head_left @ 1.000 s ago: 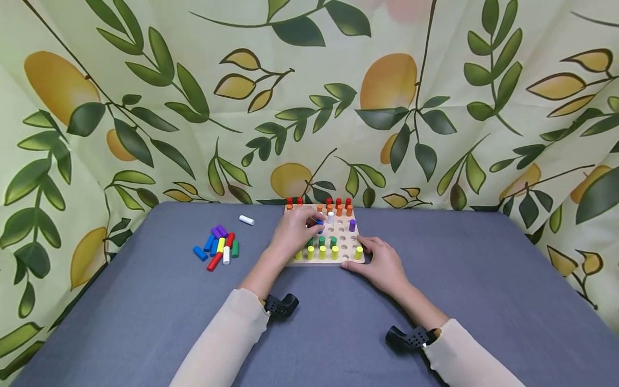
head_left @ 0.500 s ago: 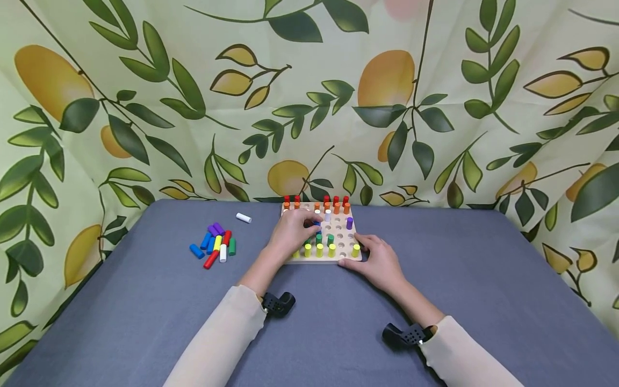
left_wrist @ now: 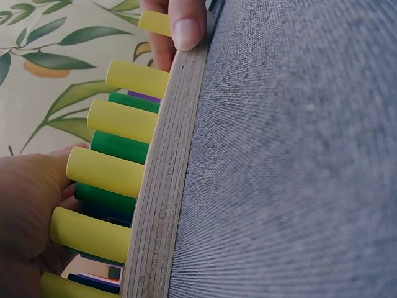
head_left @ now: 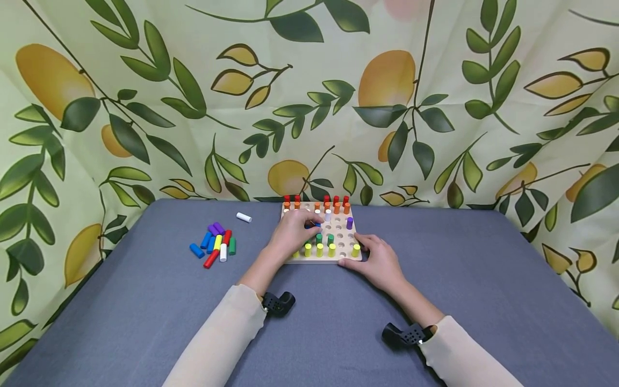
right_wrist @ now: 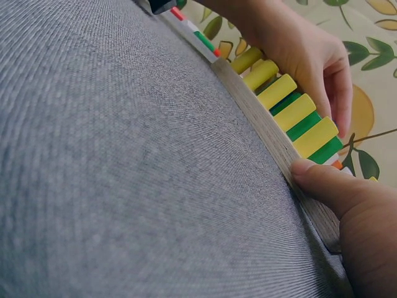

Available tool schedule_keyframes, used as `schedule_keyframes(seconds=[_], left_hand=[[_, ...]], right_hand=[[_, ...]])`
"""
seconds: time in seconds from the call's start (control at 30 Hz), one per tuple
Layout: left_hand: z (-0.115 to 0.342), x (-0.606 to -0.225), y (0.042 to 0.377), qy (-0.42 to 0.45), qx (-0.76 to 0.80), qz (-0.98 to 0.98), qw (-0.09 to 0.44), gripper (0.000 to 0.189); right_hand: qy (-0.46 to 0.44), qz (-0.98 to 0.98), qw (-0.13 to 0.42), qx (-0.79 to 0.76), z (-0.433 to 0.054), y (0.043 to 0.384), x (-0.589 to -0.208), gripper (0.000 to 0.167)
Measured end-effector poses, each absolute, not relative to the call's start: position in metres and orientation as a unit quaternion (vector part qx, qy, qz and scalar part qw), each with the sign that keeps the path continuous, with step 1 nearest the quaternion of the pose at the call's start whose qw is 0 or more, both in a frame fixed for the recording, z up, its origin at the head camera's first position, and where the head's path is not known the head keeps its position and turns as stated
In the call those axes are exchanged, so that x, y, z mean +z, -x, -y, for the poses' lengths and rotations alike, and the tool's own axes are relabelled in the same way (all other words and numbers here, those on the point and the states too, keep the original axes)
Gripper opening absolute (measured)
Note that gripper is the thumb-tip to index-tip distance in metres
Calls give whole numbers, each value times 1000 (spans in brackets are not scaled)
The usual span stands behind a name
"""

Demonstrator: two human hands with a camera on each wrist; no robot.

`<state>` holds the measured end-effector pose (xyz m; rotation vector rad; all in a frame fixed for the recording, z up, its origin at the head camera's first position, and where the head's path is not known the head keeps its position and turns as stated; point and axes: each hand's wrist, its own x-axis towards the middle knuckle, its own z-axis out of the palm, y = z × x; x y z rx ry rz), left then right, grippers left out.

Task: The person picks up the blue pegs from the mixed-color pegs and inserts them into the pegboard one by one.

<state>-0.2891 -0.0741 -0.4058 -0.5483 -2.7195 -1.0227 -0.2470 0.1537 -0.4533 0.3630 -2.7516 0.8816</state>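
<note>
A wooden pegboard (head_left: 314, 262) lies on the table, with rows of upright pegs: yellow pegs (head_left: 319, 250) in front, then green ones (head_left: 330, 239), red and orange at the back. Reaching over its left half, my left hand (head_left: 290, 232) pinches a blue peg (head_left: 317, 225) between thumb and fingers, low among the other pegs. The peg's lower end is hidden. My right hand (head_left: 379, 262) grips the board's near right corner; in the right wrist view its thumb (right_wrist: 322, 183) presses the front edge. A purple peg (head_left: 350, 223) and a white peg (head_left: 328, 215) stand farther back.
Left of the board lies a cluster of loose pegs (head_left: 217, 244) in several colours, with a single white peg (head_left: 244, 217) behind it. A patterned curtain (head_left: 309, 107) hangs along the table's back edge. Bare holes show on the board's right half.
The blue peg shows lower between my left fingers than a second ago. Both hands stay in place on the board; the head view has shifted slightly.
</note>
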Motion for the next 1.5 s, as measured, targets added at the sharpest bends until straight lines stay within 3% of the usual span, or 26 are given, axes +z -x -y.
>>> schedule_keyframes(seconds=[1.5], left_hand=[[76, -401, 290, 172, -347, 922, 21, 19]], right_hand=[[-119, 941, 109, 296, -153, 247, -452, 82]])
